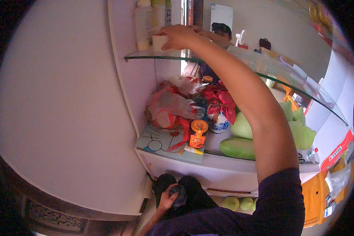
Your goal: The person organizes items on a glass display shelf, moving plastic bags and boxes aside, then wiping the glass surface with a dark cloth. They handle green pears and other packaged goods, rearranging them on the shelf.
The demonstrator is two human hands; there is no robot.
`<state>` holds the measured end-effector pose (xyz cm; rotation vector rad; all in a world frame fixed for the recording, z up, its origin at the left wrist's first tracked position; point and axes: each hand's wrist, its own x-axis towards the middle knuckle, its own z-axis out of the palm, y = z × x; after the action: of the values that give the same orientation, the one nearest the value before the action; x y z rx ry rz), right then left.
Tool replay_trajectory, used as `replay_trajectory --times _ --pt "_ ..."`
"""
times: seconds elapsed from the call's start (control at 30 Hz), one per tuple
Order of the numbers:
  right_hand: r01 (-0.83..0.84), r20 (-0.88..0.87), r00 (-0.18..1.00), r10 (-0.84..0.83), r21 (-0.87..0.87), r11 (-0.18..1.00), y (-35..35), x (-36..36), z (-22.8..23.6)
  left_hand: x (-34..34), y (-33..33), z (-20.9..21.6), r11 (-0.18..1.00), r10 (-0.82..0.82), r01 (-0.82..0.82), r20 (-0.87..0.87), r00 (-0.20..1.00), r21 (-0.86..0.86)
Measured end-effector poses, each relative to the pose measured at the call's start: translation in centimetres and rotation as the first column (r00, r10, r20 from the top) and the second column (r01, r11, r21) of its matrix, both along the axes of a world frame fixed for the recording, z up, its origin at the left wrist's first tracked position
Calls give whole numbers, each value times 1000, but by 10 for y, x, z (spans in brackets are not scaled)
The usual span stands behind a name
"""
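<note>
My right hand (181,37) reaches up to the glass shelf (161,58), fingers closed on a small white container (158,42) at its left end. The top of that container is partly covered by the fingers. Beside it stands a tall pale bottle (144,27), with a yellowish bottle (158,15) behind. Down low, in front of my dark trousers, my left hand (167,200) grips a bunched dark grey cloth (179,195).
Below the shelf are a plastic bag (171,106) with red ribbon, an orange-lidded jar (198,133) on a flat grey box (157,145), a blue-and-white pot (219,122) with a red bow, and green gourds (238,148). A mirror (271,23) backs the shelf.
</note>
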<state>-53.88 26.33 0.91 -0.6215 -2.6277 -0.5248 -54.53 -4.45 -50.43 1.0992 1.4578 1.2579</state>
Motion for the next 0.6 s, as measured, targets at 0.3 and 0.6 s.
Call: replay_trajectory --times 0.3,0.6 --pt "-47 -2 999 47 19 999 9 18 4 2 2 -16 997 51 -49 -28 998 54" --pt "-47 -98 994 46 -7 999 42 67 22 4 4 -4 1000 1 -1 27 1000 14"
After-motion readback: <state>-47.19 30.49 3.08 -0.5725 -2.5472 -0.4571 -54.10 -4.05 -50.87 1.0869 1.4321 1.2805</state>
